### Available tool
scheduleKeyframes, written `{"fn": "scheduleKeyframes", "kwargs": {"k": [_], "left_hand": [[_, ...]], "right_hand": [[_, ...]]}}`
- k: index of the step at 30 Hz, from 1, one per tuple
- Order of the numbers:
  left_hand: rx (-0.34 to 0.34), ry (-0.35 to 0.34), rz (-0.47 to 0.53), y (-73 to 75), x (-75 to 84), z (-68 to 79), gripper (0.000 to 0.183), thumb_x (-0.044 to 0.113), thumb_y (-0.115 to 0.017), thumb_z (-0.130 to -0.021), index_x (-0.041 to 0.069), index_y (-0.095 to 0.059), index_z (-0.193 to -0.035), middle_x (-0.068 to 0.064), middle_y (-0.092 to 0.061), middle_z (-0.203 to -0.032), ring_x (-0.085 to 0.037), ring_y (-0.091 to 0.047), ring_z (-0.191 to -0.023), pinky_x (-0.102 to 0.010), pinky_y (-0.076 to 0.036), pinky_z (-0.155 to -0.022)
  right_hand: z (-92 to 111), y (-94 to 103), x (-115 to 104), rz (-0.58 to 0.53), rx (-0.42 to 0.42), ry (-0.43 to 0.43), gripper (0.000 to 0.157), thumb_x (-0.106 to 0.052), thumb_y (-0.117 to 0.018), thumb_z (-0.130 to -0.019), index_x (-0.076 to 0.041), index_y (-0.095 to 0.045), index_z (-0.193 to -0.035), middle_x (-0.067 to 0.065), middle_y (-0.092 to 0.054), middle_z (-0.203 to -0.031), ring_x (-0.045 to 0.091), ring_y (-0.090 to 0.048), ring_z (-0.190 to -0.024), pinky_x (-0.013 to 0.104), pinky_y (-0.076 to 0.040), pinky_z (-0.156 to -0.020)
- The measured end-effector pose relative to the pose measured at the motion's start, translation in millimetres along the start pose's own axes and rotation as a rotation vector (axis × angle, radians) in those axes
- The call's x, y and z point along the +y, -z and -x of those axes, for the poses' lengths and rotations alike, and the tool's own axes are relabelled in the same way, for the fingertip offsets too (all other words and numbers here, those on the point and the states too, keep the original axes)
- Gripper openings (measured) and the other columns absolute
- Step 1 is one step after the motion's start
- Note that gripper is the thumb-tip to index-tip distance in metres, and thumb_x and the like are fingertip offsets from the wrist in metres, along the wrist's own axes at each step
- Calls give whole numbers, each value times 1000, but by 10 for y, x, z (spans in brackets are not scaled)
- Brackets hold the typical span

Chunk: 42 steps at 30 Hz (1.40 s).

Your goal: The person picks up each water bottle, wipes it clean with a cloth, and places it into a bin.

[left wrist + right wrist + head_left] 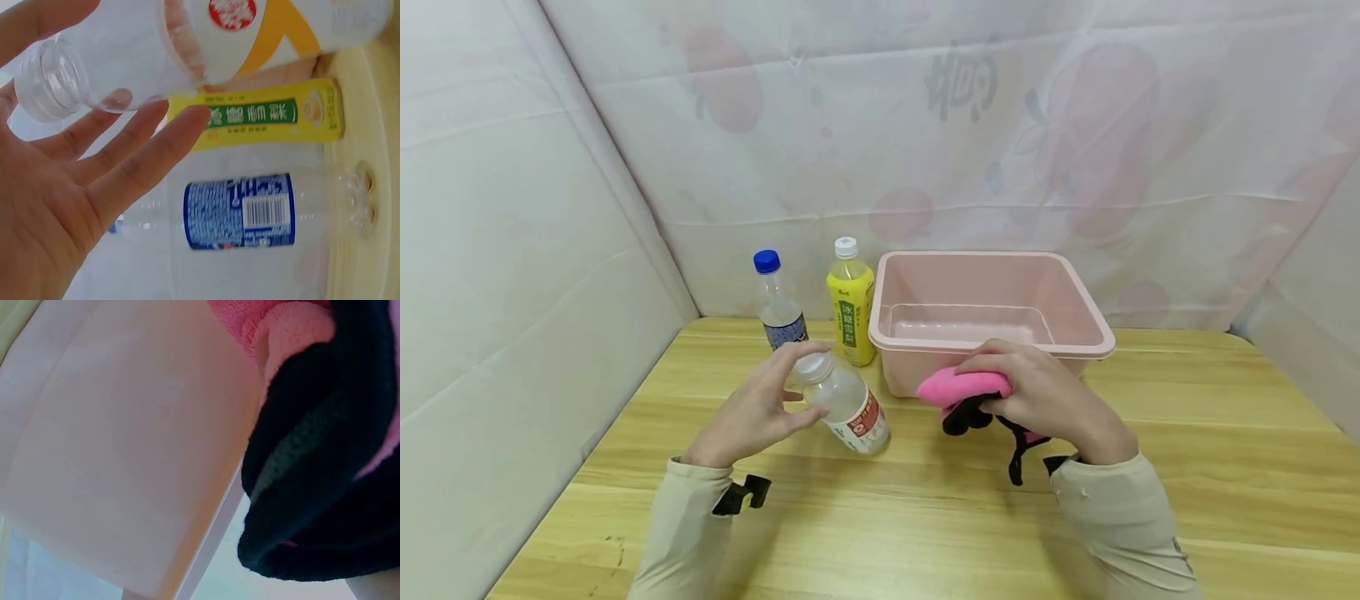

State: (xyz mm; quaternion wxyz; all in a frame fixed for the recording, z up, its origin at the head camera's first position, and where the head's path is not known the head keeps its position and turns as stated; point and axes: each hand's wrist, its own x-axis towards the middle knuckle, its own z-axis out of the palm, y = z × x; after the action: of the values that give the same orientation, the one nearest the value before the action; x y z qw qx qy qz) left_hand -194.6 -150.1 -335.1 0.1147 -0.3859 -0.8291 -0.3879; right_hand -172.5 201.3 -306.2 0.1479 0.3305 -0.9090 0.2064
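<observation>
My left hand (pixel 756 408) is around the neck of a clear plastic bottle (pixel 853 412) with a whitish cap and a red and white label. This bottle leans toward the hand, its base low over the table. In the left wrist view the thumb lies along one side of the bottle (pixel 125 56) and fingertips meet the other side, while the lower fingers spread loose. My right hand (pixel 1037 387) grips a fuzzy pink and black cloth item (pixel 962 387) with a dangling black strap, in front of the pink bin (pixel 895 367). Black folds (pixel 312 462) fill much of the right wrist view.
Behind the left hand stands a blue-capped bottle (pixel 784 321) with a blue label. Beside it, a yellow drink bottle (pixel 850 308) stands close to the bin's left side. The wooden table (pixel 887 533) ends at a printed white cloth wall (pixel 820 158).
</observation>
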Motion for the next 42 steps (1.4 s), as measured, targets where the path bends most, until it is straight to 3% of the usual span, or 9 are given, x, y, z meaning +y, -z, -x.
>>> {"fn": "scheduleKeyframes", "kwargs": {"k": [4, 10, 13, 18, 21, 26, 30, 37, 42], "left_hand": [[29, 59, 54, 79, -37, 36, 66, -11, -85, -74, 2, -46, -125, -19, -60, -121, -33, -62, -104, -40, -63, -75], [40, 155, 124, 252, -99, 98, 63, -11, -89, -65, 5, -43, -104, -20, -62, -124, -33, -62, -108, -33, -58, -79], [47, 187, 230, 335, -116, 135, 61, -14, -88, -64, 3, -40, -98, -23, -59, -124, -36, -63, -109, -32, -60, -78], [69, 194, 371, 396, -113, 130, 57, -22, -82, -66, -2, -37, -94, -27, -52, -126, -31, -69, -101, -38, -63, -73], [103, 178, 326, 378, -107, 79, 56, -21, -84, -65, -2, -40, -94, -24, -56, -127, -25, -67, -106, -32, -61, -79], [171, 180, 212, 298, -77, -145, 56, -11, -90, -65, 2, -44, -95, -20, -61, -128, -31, -61, -112, -24, -55, -87], [194, 178, 286, 218, -54, -419, 54, -13, -87, -67, 1, -45, -97, -22, -59, -128, -40, -67, -101, -35, -62, -78], [142, 109, 167, 23, -65, -842, 52, -5, -90, -68, 3, -49, -98, -15, -62, -113, -30, -61, -108, -42, -52, -96], [105, 100, 33, -85, -83, -1069, 54, 3, -93, -68, 4, -51, -101, -11, -58, -107, -26, -53, -101, -41, -48, -90]], "right_hand": [[9, 4, 20, 3, -18, -11, 39, 5, -78, -73, -12, -78, -108, -1, -70, -107, 23, -64, -95, 44, -53, -80], [10, 7, 43, 15, -29, -16, 39, 6, -78, -73, -12, -78, -108, 1, -70, -109, 25, -64, -96, 45, -53, -80], [16, 10, 43, 9, -48, -22, 39, 4, -80, -74, -13, -78, -108, 0, -70, -109, 24, -64, -95, 45, -54, -81], [34, 27, 43, -14, -87, -54, 41, 3, -82, -71, -16, -78, -107, -3, -70, -108, 22, -64, -94, 45, -53, -81], [35, 28, 49, -26, -105, -73, 42, 3, -81, -71, -18, -78, -107, -4, -70, -107, 21, -65, -95, 45, -53, -81], [28, 16, 65, -25, -118, -65, 42, 2, -81, -71, -17, -78, -108, -4, -70, -107, 21, -65, -95, 45, -53, -82], [19, 8, 70, -24, -114, -54, 41, 2, -81, -70, -16, -78, -107, -5, -70, -105, 19, -64, -94, 44, -53, -81], [-4, -23, 65, -32, -126, -71, 40, 3, -80, -70, -16, -78, -105, -5, -70, -104, 18, -63, -92, 43, -53, -82], [-10, -38, 54, -36, -137, -63, 39, 4, -80, -71, -17, -78, -104, -6, -70, -104, 18, -63, -93, 43, -53, -83]]}}
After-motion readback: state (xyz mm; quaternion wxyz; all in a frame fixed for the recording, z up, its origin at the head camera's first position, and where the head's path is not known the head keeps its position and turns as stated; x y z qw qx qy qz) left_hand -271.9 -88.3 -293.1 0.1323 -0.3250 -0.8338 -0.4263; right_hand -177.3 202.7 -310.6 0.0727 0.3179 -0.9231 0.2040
